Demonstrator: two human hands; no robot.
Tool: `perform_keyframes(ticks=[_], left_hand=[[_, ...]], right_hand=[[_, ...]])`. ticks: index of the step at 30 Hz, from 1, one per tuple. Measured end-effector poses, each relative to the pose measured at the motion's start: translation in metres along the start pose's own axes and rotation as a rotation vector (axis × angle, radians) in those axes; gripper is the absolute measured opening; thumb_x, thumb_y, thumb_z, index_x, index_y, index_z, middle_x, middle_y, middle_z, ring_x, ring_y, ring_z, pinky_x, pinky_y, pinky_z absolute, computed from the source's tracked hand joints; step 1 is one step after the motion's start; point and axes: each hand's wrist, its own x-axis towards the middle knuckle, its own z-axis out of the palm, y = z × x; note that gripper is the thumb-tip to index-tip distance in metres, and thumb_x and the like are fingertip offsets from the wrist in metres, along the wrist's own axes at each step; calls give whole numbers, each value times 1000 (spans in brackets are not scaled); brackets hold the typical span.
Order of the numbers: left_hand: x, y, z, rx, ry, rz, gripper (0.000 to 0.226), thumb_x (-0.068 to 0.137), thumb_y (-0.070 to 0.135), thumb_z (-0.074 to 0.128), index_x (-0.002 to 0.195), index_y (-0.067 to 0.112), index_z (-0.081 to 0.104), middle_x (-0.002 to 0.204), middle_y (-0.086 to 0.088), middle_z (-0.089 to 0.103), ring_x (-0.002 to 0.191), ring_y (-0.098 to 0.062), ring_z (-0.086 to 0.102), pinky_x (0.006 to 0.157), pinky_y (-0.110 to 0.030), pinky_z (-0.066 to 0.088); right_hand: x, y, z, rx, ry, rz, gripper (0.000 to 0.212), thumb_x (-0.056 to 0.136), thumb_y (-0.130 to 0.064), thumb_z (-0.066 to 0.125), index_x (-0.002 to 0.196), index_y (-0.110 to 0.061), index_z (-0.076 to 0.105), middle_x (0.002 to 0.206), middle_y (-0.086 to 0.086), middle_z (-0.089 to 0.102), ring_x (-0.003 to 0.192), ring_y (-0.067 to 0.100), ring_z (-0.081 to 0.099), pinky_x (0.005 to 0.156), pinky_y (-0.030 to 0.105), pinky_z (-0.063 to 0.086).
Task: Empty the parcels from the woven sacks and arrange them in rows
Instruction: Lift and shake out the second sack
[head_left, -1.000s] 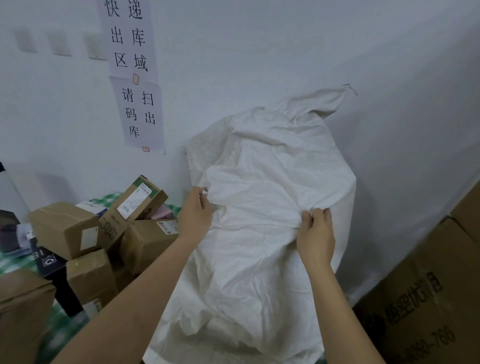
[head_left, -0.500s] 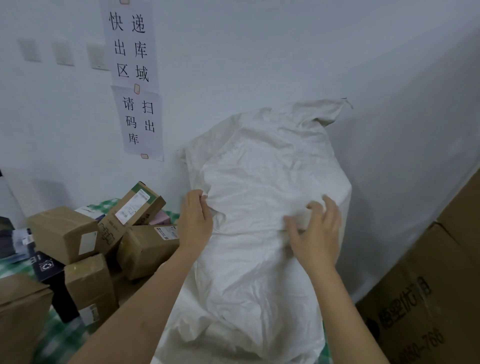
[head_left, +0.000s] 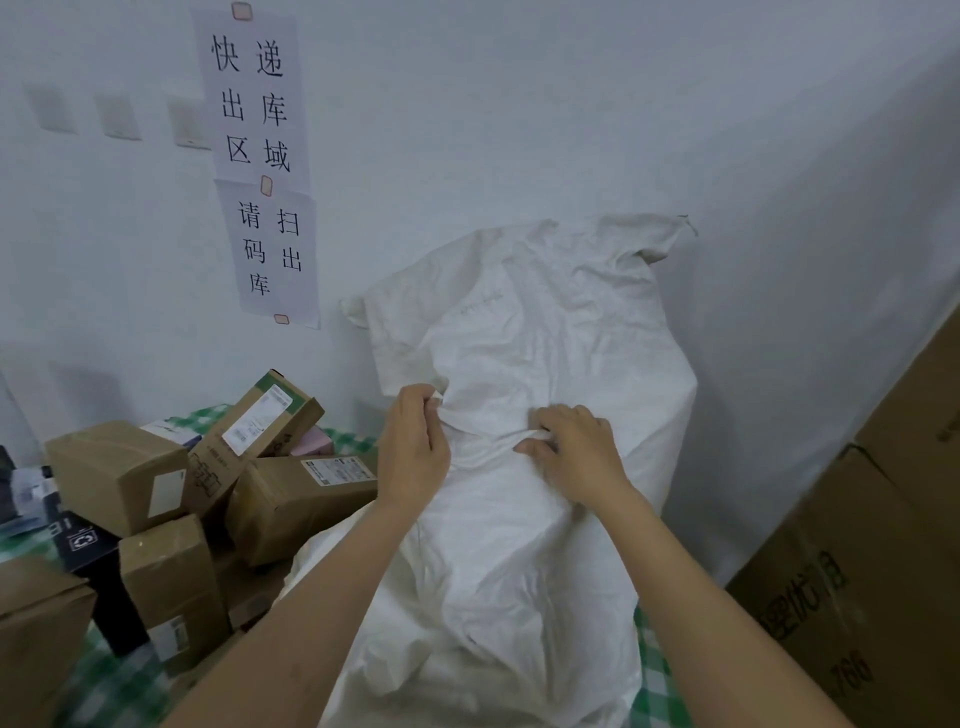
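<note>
Contents of the white woven sack (head_left: 545, 364) are fully concealed by the fabric; only bulges are seen. Its base is cut off by the lower edge. The fingertips of the left hand (head_left: 413, 447) and right hand (head_left: 576, 452) are buried in folds of cloth (how much is gripped cannot be told). The large carton (head_left: 857, 597) at right is cropped by the right and lower edges, its printing only partly shown. The parcels (head_left: 291, 483) at left overlap, so lower ones are partly hidden; label text is too small to be read. A brown box (head_left: 36, 623) is cut off at the left edge. The checked cloth (head_left: 109, 691) is mostly covered.
</note>
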Motion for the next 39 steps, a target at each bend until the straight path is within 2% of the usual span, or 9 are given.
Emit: perform_keyframes(ticks=[4, 8, 12, 15, 23, 29, 33, 36, 39], left_hand=[[-1, 2, 0, 46, -29, 65, 14, 93, 3, 42, 97, 2, 54, 92, 2, 49, 83, -2, 34, 69, -15, 28], [-1, 4, 2, 85, -68, 59, 15, 89, -8, 48, 96, 2, 56, 90, -3, 52, 86, -10, 39, 72, -22, 33], [-1, 10, 2, 113, -72, 84, 21, 85, -14, 51, 97, 1, 58, 92, -11, 58, 86, -11, 40, 74, -21, 33], [-2, 10, 2, 145, -73, 130, 25, 81, -16, 51, 96, 2, 59, 92, -10, 60, 88, -15, 42, 74, -19, 35], [-1, 9, 3, 178, -125, 165, 35, 75, -18, 52, 100, 5, 60, 98, -6, 61, 96, -14, 43, 78, -26, 39], [-1, 10, 2, 204, -131, 183, 36, 71, -15, 47, 96, 7, 60, 95, -6, 61, 93, -14, 43, 78, -27, 38], [0, 9, 3, 207, -140, 212, 40, 66, -20, 50, 94, 9, 59, 95, -4, 61, 92, -15, 43, 75, -28, 39], [0, 12, 4, 202, -143, 216, 41, 66, -20, 51, 91, 12, 56, 94, -2, 59, 91, -15, 43, 66, -27, 45], [-1, 10, 3, 213, -128, 238, 41, 65, -22, 52, 89, 12, 55, 90, -3, 58, 88, -15, 42, 66, -28, 42]], right_hand=[[7, 4, -15, 147, -199, 55, 27, 89, -41, 61, 73, -30, 43, 73, -8, 58, 81, 13, 53, 92, 35, 35], [21, -2, -35, 622, -44, 232, 46, 81, -42, 73, 110, -22, 45, 109, 2, 50, 95, 16, 51, 90, 38, 46], [43, -14, -32, 203, 106, 346, 90, 76, -68, 62, 140, -14, 29, 141, 7, 28, 128, 27, 32, 99, 43, 40], [55, -26, -17, 8, 134, 332, 84, 79, -74, 52, 132, -11, 40, 131, 8, 39, 118, 28, 41, 90, 40, 41], [78, -55, -14, 206, 195, 416, 98, 71, -86, 47, 133, -11, 35, 130, 6, 39, 122, 27, 39, 97, 44, 37], [97, -69, -18, 411, 22, 456, 91, 76, -56, 66, 138, -12, 18, 125, 9, 51, 106, 27, 56, 81, 37, 47], [96, -78, -20, 573, 1, 499, 118, 66, -75, 67, 148, -14, 8, 141, 11, 36, 130, 31, 39, 99, 43, 39], [92, -89, -17, 352, -68, 422, 130, 68, -63, 75, 151, -20, -15, 146, 13, 22, 135, 33, 25, 104, 45, 35], [93, -86, -15, 219, -122, 433, 111, 78, -32, 70, 152, -14, -10, 142, 14, 27, 129, 32, 32, 96, 39, 41]])
